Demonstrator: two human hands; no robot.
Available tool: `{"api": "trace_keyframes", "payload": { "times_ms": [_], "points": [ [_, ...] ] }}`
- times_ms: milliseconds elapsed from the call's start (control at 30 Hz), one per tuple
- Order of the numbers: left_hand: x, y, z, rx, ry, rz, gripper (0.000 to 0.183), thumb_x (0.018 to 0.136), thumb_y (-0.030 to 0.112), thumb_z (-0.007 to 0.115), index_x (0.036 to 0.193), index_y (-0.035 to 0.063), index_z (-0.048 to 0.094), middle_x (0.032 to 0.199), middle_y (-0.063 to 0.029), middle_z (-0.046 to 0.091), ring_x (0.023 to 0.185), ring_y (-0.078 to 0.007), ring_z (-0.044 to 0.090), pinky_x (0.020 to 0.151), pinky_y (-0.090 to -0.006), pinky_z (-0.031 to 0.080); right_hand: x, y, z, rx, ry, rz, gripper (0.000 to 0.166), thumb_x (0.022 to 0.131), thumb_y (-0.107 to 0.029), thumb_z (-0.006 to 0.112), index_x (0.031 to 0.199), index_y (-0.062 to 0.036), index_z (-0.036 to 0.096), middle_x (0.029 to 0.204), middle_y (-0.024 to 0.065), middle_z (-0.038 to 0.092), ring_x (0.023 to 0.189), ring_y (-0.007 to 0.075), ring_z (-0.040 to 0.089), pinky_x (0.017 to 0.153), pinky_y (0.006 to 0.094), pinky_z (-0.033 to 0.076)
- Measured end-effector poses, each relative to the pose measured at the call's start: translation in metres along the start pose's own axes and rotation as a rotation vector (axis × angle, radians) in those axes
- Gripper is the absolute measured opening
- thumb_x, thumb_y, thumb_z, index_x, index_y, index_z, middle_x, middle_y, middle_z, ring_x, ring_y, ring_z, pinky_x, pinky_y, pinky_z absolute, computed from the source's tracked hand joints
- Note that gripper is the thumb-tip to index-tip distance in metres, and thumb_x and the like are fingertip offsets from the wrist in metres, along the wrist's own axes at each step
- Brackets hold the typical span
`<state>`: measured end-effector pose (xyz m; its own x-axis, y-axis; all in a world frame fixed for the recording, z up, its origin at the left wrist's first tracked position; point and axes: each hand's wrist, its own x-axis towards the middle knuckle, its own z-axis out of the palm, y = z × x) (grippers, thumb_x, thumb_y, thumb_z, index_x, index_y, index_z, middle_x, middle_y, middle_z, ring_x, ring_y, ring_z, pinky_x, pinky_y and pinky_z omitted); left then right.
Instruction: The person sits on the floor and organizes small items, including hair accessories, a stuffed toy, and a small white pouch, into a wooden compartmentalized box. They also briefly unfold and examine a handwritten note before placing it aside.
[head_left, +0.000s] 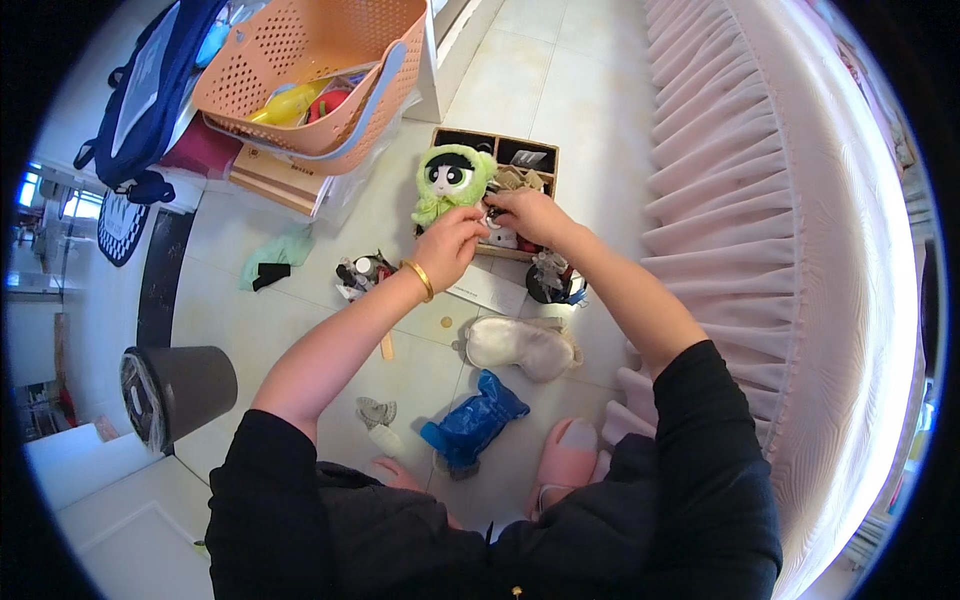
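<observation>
On the floor in front of me stands a divided storage box (552, 180). A green plush doll (453, 184) with large eyes rests upright on its left side. My left hand (453, 244), with a gold bangle (418, 280) at the wrist, is just below the doll, fingers curled over the box's near part. My right hand (531, 214) reaches into the box from the right, fingertips close to the left hand's. Something small and dark shows by those fingers, but whether either hand grips anything is unclear. Beige crumpled material (517, 180) and a white item (499, 236) lie inside.
A satin eye mask (517, 346), a blue plastic bag (480, 421) and a flat white box (489, 291) lie nearer me. An orange basket (300, 139) stands upper left, a waste bin (196, 386) left. A pleated pink bed skirt (720, 225) borders the right.
</observation>
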<state>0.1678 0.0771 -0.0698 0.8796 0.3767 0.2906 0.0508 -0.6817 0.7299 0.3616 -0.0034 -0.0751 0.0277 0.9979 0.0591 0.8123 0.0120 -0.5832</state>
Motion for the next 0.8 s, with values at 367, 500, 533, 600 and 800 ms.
{"api": "trace_keyframes", "payload": {
  "times_ms": [367, 500, 533, 600, 800],
  "points": [
    [-0.014, -0.006, -0.034, 0.022, 0.091, 0.023, 0.016, 0.08, -0.004, 0.055, 0.09, 0.0047, 0.064, 0.106, -0.0102, 0.059, 0.092, -0.0252, 0.06, 0.078, -0.0312, 0.049, 0.008, -0.007, 0.001, -0.115, 0.032, 0.093, 0.029, 0.07, -0.01, 0.067, 0.098, -0.0021, 0.066, 0.094, 0.0159, 0.061, 0.09, 0.0329, 0.059, 0.079, 0.0395, 0.047],
    [-0.022, -0.001, -0.05, -0.054, 0.157, -0.088, 0.015, 0.081, -0.002, 0.053, 0.086, 0.006, 0.065, 0.101, -0.0094, 0.06, 0.089, -0.0275, 0.058, 0.077, -0.0345, 0.048, 0.003, -0.01, -0.002, -0.194, 0.007, 0.08, 0.032, 0.072, -0.01, 0.066, 0.103, -0.0013, 0.063, 0.1, 0.0154, 0.06, 0.093, 0.0327, 0.058, 0.081, 0.0397, 0.047],
    [-0.026, -0.002, -0.053, -0.054, 0.175, -0.062, 0.014, 0.082, -0.002, 0.053, 0.087, 0.0061, 0.064, 0.098, -0.0088, 0.06, 0.085, -0.027, 0.058, 0.074, -0.0342, 0.048, -0.001, -0.014, -0.002, -0.221, 0.063, 0.056, 0.028, 0.072, -0.011, 0.067, 0.099, -0.0028, 0.063, 0.101, 0.0135, 0.06, 0.095, 0.032, 0.057, 0.082, 0.0404, 0.046],
    [-0.04, 0.0, -0.061, -0.02, 0.14, -0.037, 0.016, 0.082, -0.003, 0.053, 0.091, 0.0052, 0.063, 0.098, -0.0094, 0.059, 0.086, -0.0242, 0.059, 0.073, -0.0308, 0.049, -0.006, -0.024, -0.002, -0.288, 0.175, -0.02, 0.024, 0.072, -0.012, 0.067, 0.095, -0.005, 0.063, 0.102, 0.0108, 0.059, 0.097, 0.0304, 0.056, 0.082, 0.0405, 0.046],
    [-0.096, 0.002, -0.077, 0.061, 0.038, -0.148, 0.012, 0.083, 0.001, 0.054, 0.091, 0.0059, 0.062, 0.085, -0.0076, 0.058, 0.072, -0.0236, 0.058, 0.065, -0.0314, 0.047, -0.018, -0.073, -0.005, -0.356, 0.4, -0.296, 0.016, 0.075, -0.012, 0.064, 0.09, -0.007, 0.064, 0.097, 0.0072, 0.06, 0.089, 0.0263, 0.056, 0.074, 0.0379, 0.044]
  ]
}}
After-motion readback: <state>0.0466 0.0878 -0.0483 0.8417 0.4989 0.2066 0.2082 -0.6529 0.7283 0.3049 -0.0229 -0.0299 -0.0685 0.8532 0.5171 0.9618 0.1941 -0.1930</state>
